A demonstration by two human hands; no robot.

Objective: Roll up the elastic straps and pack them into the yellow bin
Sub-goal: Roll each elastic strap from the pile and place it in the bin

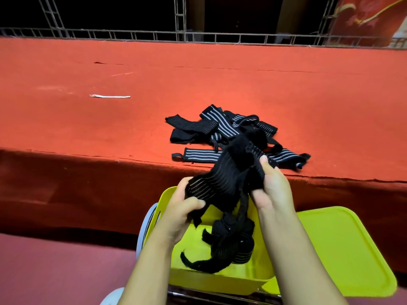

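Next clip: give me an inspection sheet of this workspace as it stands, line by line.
Surface: red cloth-covered table, front edge draped.
Job's things: pile of unrolled elastic straps on the table near its edge; one black strap held above the yellow bin; rolled straps already inside the bin.
Clutter: white strip lying on the table; yellow lid beside the bin on the right.
Grips: left hand and right hand both closed on the black strap.
Cables: nothing seen.
Surroundings: metal truss railing behind the table; red banner far right; the rest is dark.
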